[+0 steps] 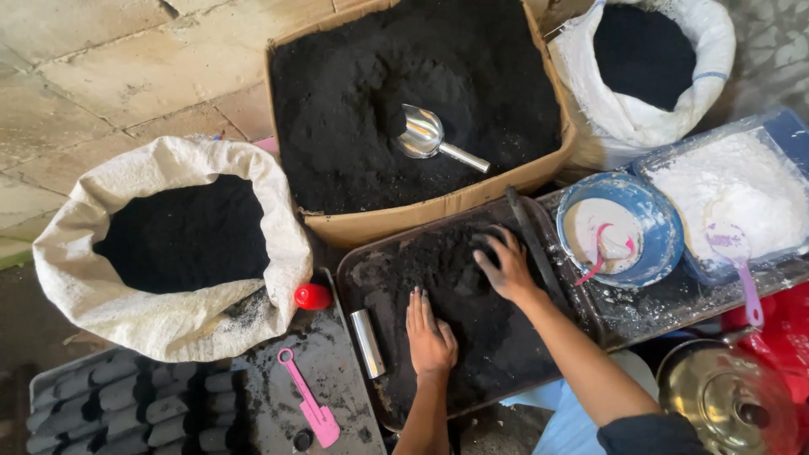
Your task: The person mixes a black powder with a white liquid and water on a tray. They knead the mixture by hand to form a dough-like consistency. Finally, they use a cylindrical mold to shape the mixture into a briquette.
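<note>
A dark metal tray point(358, 274) in front of me holds a heap of black powder point(472, 303). My left hand point(429, 333) lies flat on the powder, fingers together and pointing away from me. My right hand point(504, 264) presses into the powder farther back, fingers spread and blackened. Neither hand holds a tool. A small metal tube point(367, 342) lies along the tray's left edge, a little left of my left hand.
A cardboard box point(438, 206) of black powder with a metal scoop point(428, 137) stands behind the tray. White sacks of black powder sit at left point(181, 312) and back right point(628, 126). A blue bowl point(661, 232), white powder tray point(737, 190), pink spoon point(309, 409), red cap point(313, 296), black briquettes point(126, 404) and pot lid point(729, 400) lie around.
</note>
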